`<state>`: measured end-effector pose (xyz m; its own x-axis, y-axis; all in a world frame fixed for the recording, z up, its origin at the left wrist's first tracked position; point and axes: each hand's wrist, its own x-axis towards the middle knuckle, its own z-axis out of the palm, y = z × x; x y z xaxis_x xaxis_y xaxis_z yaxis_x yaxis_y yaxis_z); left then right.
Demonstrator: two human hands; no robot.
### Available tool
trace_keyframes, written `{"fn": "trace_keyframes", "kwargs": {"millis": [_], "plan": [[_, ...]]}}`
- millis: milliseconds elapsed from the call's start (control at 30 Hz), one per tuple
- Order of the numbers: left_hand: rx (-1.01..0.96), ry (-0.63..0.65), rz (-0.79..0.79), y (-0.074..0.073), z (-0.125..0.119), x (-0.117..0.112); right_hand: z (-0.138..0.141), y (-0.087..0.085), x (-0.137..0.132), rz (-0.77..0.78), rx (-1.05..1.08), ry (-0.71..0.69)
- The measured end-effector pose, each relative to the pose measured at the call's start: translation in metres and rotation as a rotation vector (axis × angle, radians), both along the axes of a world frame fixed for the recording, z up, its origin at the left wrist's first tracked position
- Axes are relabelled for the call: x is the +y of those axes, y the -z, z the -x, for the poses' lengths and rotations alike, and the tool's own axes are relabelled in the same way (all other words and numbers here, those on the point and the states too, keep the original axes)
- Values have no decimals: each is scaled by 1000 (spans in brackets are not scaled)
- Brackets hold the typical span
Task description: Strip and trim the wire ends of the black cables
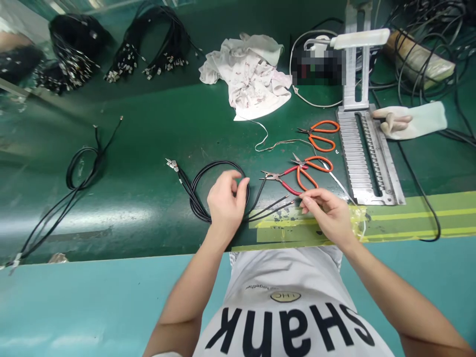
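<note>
Head view: green bench (122, 228) carries a black cable coil (219, 163), its free ends (273, 208) running rightward. Left hand (225, 203) is over the coil, fingers (238, 186) curled. Right hand (329, 215) is nearer the ends, fingers (308, 197) pressed together just beside their tips; red-handled pliers (286, 181) lie just beyond.

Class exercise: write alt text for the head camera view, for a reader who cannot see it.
Two bare hands work at a green workbench: the left hand holds a coil of black cable, and the right hand reaches its forked wire ends. Red-handled pliers and orange-handled pliers lie just beyond.
</note>
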<state>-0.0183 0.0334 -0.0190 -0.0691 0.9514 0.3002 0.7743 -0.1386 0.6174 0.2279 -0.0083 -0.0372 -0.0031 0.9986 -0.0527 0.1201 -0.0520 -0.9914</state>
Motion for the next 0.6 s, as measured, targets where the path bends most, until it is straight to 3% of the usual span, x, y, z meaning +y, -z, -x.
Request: {"fn": "trace_keyframes", "kwargs": {"millis": [67,133,267,433,500,600], "plan": [[58,237,-34,-2,-16,-14,0,0,0,7,39,21],[167,436,57,1,-32,-23,0,0,0,-8,26,36],[177,407,154,8,-46,-27,0,-6,-2,-142,-235,14],[-341,435,337,-2,-36,-30,5,-12,-10,-196,-370,-150],[-505,399,370,-7,-33,-34,12,-12,-17,-200,-374,-250],[-589,333,332,-9,-33,-36,24,-14,-30,-231,-414,-509]]}}
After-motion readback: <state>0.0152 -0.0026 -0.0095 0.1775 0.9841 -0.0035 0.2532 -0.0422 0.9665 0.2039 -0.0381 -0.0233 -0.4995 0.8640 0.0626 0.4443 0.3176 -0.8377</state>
